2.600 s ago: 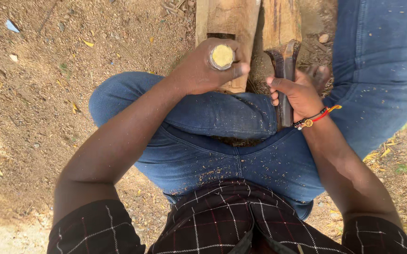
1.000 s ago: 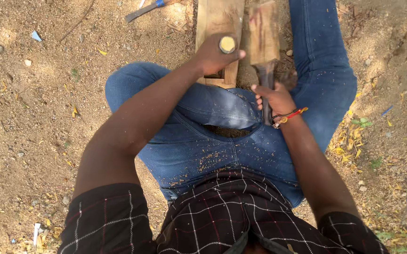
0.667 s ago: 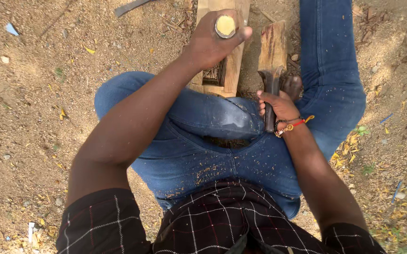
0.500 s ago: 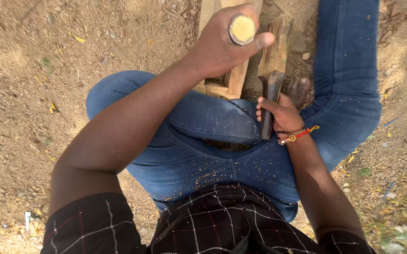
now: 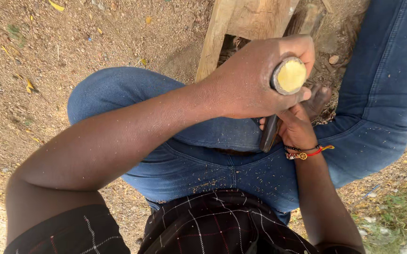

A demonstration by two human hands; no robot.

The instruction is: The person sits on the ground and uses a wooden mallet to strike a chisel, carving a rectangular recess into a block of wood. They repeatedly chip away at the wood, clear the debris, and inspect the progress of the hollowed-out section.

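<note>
My left hand (image 5: 250, 80) is closed around a round tool handle (image 5: 289, 76) whose pale yellow, metal-ringed butt end faces the camera, raised close to the lens. Behind it lies a pale wooden plank (image 5: 248, 23). My right hand (image 5: 297, 127), with a red and black beaded bracelet at the wrist, grips the dark wooden handle of a hammer-like tool (image 5: 268, 134) just below the left hand; the tool's head is hidden. I sit on the ground in blue jeans flecked with wood dust.
Bare sandy soil with small stones and dry yellow leaves (image 5: 29, 87) lies on the left. A second darker timber piece (image 5: 307, 21) and wood chips sit beyond the hands. Sparse grass (image 5: 401, 221) shows at lower right. My legs flank the wood.
My left hand has lifted the round-handled tool up off the plank and toward the camera. The right hand still holds its dark handle low over my lap.
</note>
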